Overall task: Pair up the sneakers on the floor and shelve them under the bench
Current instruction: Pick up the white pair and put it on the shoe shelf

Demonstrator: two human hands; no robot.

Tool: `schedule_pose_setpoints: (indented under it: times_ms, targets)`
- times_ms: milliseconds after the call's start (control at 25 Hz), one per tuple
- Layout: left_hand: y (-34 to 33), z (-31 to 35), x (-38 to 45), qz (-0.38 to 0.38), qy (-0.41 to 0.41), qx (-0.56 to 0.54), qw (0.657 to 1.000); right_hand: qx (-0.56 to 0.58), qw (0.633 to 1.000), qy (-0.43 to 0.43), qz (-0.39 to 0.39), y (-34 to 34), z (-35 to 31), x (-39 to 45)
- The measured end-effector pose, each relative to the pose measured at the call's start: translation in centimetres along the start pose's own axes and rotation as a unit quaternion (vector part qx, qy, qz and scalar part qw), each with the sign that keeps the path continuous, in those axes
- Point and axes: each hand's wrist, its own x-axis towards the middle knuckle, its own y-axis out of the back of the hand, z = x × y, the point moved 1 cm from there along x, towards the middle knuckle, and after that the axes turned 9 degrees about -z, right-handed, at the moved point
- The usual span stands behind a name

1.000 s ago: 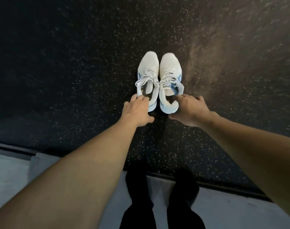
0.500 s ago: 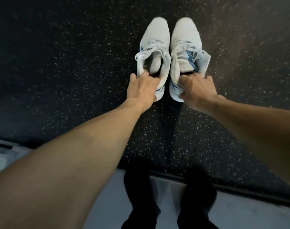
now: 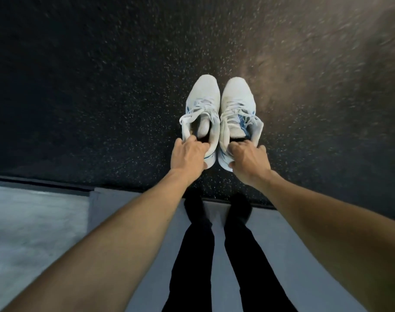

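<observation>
The left hand [image 3: 188,154] grips the heel collar of the left sneaker [image 3: 202,113], fingers curled over the rim into the opening and thumb pressed on the outside of the heel. The shoe runs from the hand toward twelve o'clock, toe pointing away from the person. The right hand [image 3: 248,159] grasps the right sneaker [image 3: 238,113] in the same manner, fingers hooked inside the back of the collar and thumb under the heel; that shoe too lies at twelve o'clock of its hand. The two white sneakers, with blue marks on their sides and loose white laces, sit side by side, inner edges touching or very nearly so, over the dark speckled floor [image 3: 90,97]; whether their soles rest on it or hang just above cannot be told. At six o'clock of the shoes a pair of legs in black trousers [image 3: 192,255] stands on a grey surface [image 3: 34,221], whose edge meets the speckled floor just behind the heels.
</observation>
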Motion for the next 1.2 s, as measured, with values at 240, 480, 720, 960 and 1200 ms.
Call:
schedule_pose_setpoints:
  times_ms: [240,480,720,960,1200]
  targets:
    - [10.1,4.2,-14.1,0.011,-0.021,0.009,1.000,0.022,0.999,-0.015,0.024,8.3,-3.9,-14.9]
    - [13.8,7.8,-23.5,0.005,-0.033,0.021,0.999,0.037,0.999,-0.018,0.030,11.4,-5.4,-25.2]
    - [14.0,11.2,-27.8,0.021,-0.053,0.073,0.996,0.024,0.996,-0.035,0.076,11.0,-4.3,-31.7]
    - [14.2,14.7,-29.1,0.025,-0.123,0.116,0.985,0.066,0.987,-0.098,0.113,9.7,-2.6,-35.9]
    - [13.1,16.8,-29.5,0.017,-0.273,0.212,0.938,0.144,0.949,-0.233,0.154,6.1,-3.6,-40.3]
